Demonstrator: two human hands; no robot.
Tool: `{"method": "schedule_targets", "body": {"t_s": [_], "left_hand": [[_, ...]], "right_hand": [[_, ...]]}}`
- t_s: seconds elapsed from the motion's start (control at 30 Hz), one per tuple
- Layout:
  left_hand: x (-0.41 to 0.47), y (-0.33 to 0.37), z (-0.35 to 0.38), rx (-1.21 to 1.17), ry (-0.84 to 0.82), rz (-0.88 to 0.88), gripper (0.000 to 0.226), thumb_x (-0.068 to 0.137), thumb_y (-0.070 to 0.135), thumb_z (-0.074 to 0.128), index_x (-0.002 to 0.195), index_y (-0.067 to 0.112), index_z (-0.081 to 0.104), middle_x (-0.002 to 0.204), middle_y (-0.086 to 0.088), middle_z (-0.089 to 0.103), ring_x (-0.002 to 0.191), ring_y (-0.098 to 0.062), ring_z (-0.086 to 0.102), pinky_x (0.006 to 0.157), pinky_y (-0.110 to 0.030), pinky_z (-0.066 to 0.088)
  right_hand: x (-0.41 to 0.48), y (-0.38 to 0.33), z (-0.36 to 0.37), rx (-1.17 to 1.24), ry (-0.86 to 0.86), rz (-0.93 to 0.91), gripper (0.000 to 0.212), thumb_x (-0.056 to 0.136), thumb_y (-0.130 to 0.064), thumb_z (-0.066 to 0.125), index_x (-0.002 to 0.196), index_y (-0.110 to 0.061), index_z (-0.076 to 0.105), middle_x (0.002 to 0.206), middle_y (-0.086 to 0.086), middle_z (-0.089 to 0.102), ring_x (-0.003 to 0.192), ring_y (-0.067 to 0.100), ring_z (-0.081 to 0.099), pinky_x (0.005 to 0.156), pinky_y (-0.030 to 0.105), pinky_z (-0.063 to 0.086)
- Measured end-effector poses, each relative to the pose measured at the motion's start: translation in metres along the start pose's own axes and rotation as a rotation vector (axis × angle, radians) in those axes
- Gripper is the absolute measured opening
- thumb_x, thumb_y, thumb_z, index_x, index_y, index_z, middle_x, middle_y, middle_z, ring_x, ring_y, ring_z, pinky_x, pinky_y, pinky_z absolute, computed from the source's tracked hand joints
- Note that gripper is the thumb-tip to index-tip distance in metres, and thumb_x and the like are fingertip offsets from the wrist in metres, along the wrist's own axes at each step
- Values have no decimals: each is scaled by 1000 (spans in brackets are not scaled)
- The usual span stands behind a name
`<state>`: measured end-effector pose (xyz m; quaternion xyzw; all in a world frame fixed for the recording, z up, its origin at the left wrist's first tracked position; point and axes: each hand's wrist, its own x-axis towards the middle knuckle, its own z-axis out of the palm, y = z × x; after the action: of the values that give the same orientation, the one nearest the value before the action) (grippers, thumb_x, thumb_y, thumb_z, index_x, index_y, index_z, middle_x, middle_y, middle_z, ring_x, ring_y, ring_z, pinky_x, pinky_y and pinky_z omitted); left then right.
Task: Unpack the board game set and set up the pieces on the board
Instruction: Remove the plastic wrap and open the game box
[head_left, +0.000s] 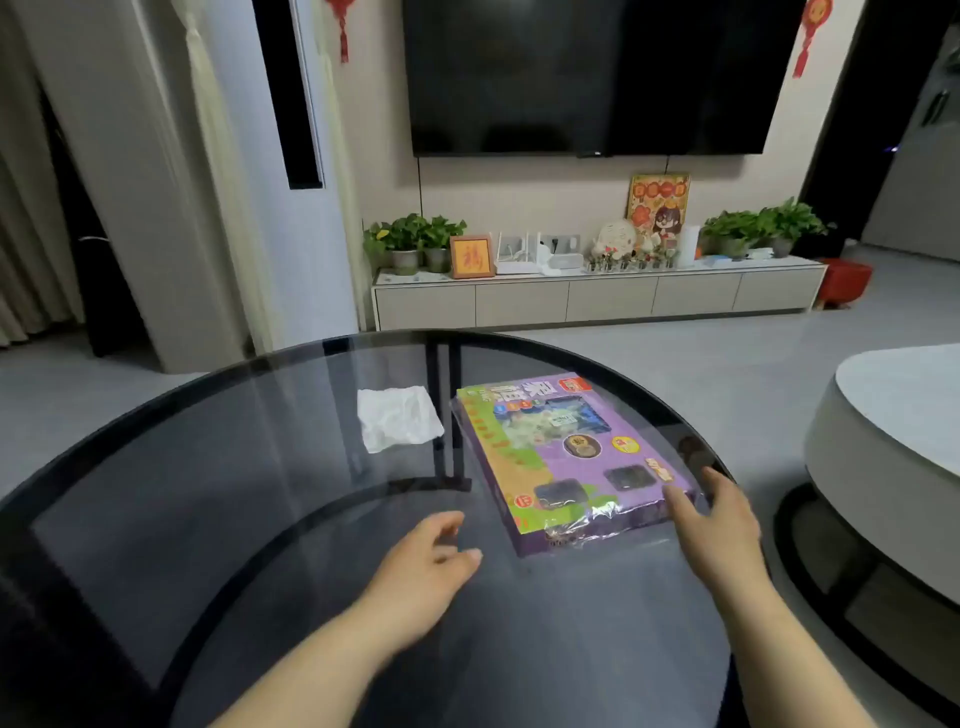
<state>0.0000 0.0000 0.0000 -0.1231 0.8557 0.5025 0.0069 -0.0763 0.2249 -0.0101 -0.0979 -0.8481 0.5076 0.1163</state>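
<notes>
A flat purple board game box (566, 457), wrapped in clear plastic film, lies closed on the right half of a round dark glass table (234, 519). My right hand (714, 525) is at the box's near right corner, fingers spread, thumb touching the near edge. My left hand (426, 561) hovers over the glass a little left of the box's near left corner, fingers loosely bent and holding nothing. No board or pieces are visible outside the box.
A crumpled white tissue (397, 423) lies on the glass left of the box. A round grey-and-white side table (893, 415) stands close on the right. A TV cabinet (597, 299) with plants runs along the far wall.
</notes>
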Motion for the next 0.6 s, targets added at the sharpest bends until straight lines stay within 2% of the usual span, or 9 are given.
{"method": "schedule_targets", "body": {"t_s": [0.07, 0.17, 0.27, 0.33, 0.4, 0.47, 0.5, 0.6], "left_hand": [[20, 7, 12, -68, -2, -26, 46, 91, 22, 52, 135, 20, 37, 133, 2, 46, 110, -7, 46, 85, -16, 32], [40, 17, 22, -171, 14, -66, 50, 91, 22, 52, 137, 16, 34, 140, -4, 41, 124, -15, 43, 98, -26, 36], [46, 21, 28, -180, 19, -82, 51, 91, 23, 51, 138, 13, 33, 135, -5, 47, 118, -15, 46, 94, -26, 36], [50, 21, 29, -184, 35, -103, 49, 91, 24, 51, 136, 11, 36, 129, -4, 53, 111, -14, 50, 88, -24, 35], [53, 21, 28, -211, 17, -133, 35, 91, 26, 51, 124, 12, 50, 123, -4, 58, 109, -17, 55, 92, -27, 39], [54, 20, 27, -248, -18, -150, 20, 92, 26, 49, 96, 13, 64, 107, -6, 67, 100, -21, 61, 97, -35, 43], [54, 21, 26, -277, -28, -163, 22, 92, 25, 49, 86, 12, 65, 100, -8, 69, 96, -22, 62, 97, -36, 44], [55, 24, 23, -352, -37, -229, 23, 93, 23, 49, 80, 10, 63, 90, -10, 68, 87, -24, 60, 91, -35, 45]], "right_hand": [[13, 9, 2, 30, -46, 32, 56, 89, -24, 54, 138, -6, 34, 142, 13, 40, 132, 29, 36, 110, 41, 27], [21, 15, 7, 22, -80, 43, 47, 88, -26, 53, 130, -8, 43, 127, 15, 54, 122, 32, 45, 109, 43, 29], [21, 16, 10, 51, -72, 61, 43, 87, -32, 55, 124, -11, 49, 121, 12, 58, 117, 31, 48, 105, 43, 34], [20, 14, 9, 66, -68, 59, 43, 87, -36, 56, 121, -10, 52, 118, 10, 59, 109, 26, 52, 96, 36, 40], [17, 13, 8, 71, -75, 56, 42, 88, -34, 55, 120, -8, 52, 117, 9, 60, 97, 20, 52, 83, 30, 39], [12, 12, 8, 88, -84, 54, 42, 88, -33, 55, 121, -8, 52, 116, 8, 59, 92, 16, 49, 78, 27, 36], [10, 11, 8, 99, -81, 51, 41, 88, -33, 55, 120, -7, 53, 114, 8, 59, 91, 16, 50, 77, 26, 36], [2, 10, 6, 117, -62, 41, 33, 89, -25, 55, 116, -7, 56, 105, 7, 59, 87, 18, 51, 72, 26, 35]]}}
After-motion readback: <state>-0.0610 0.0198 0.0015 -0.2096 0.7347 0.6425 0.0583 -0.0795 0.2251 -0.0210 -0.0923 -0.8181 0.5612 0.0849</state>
